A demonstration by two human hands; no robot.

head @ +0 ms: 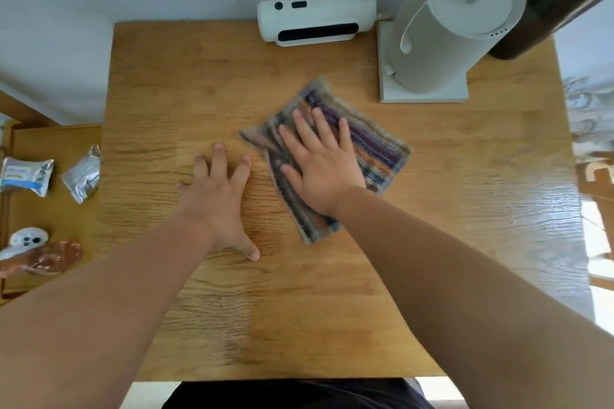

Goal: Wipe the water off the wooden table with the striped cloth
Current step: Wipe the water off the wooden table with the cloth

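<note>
The wooden table [332, 309] fills most of the view, its pale oak grain running side to side, with a bright sheen along its right part; whether any patch is wet cannot be told. At its far right corner stands a tall white appliance [442, 43] on a square white base [425, 95]. To the left, lower than the tabletop, lies a wooden side surface [56, 219]. A white cylindrical device [315, 18] with a dark slot lies on its side at the table's far edge, just beside the appliance. The striped cloth [375, 149] lies flat on the table right of centre, near the appliance's base, set at a slant; it is folded to a rough rectangle with purple, orange, dark blue and grey-beige stripes running along its length, and its edges are blurred. The right hand [322, 169] presses on the cloth palm down, fingers straight and spread, gripping nothing. The left hand [216, 199] rests flat on the bare wood just beside the cloth's left edge, fingers splayed, also holding nothing. On the side surface sit two crumpled foil packets [26, 174] [83, 173], their contents hidden, a white controller [28, 239] and, touching it, a glossy brown object [50, 259].
</note>
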